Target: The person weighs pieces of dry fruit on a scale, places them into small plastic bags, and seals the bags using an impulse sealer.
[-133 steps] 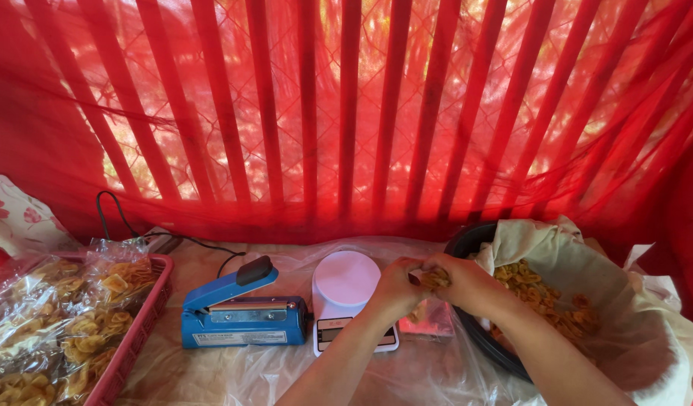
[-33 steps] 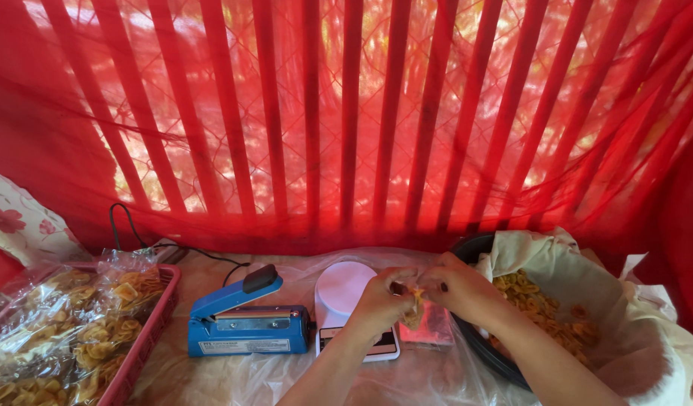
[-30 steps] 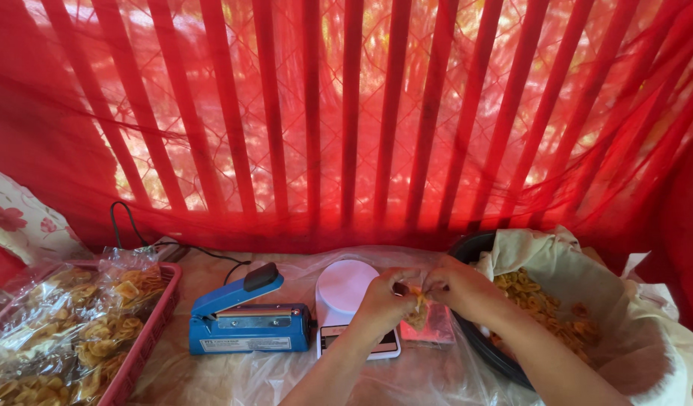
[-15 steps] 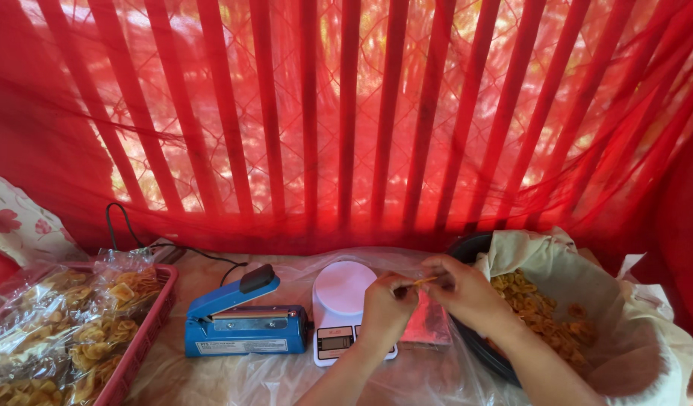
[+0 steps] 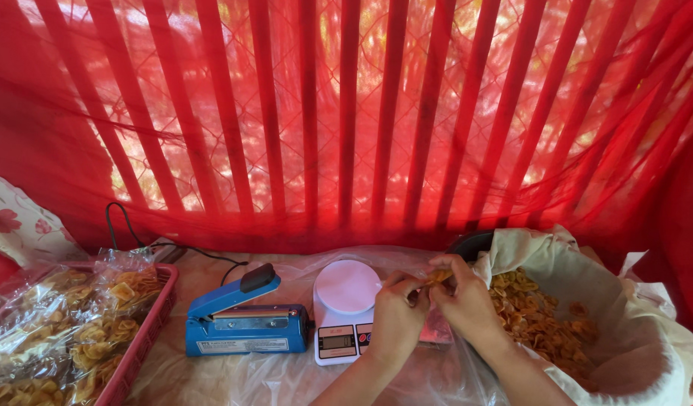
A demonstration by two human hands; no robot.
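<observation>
While both hands meet over the worktop, the left hand (image 5: 395,319) and right hand (image 5: 467,304) pinch a chip (image 5: 437,277) together in their fingers. It sits between the white scale (image 5: 345,308) and the lined basin (image 5: 587,301) of chips.

We see a desk (image 5: 286,380) covered with a crinkled sheet of clear plastic (image 5: 234,376). Directly on it, from left to right, lie a red basket (image 5: 147,331) heaped with clear bags of golden chips, a blue heat sealer (image 5: 241,325) with a black knob and a black cord (image 5: 174,248) trailing back toward the red curtain, a small white kitchen scale (image 5: 345,312) with a round platform, and a large dark tub (image 5: 470,244) lined with pale cloth and filled with loose chips.
</observation>
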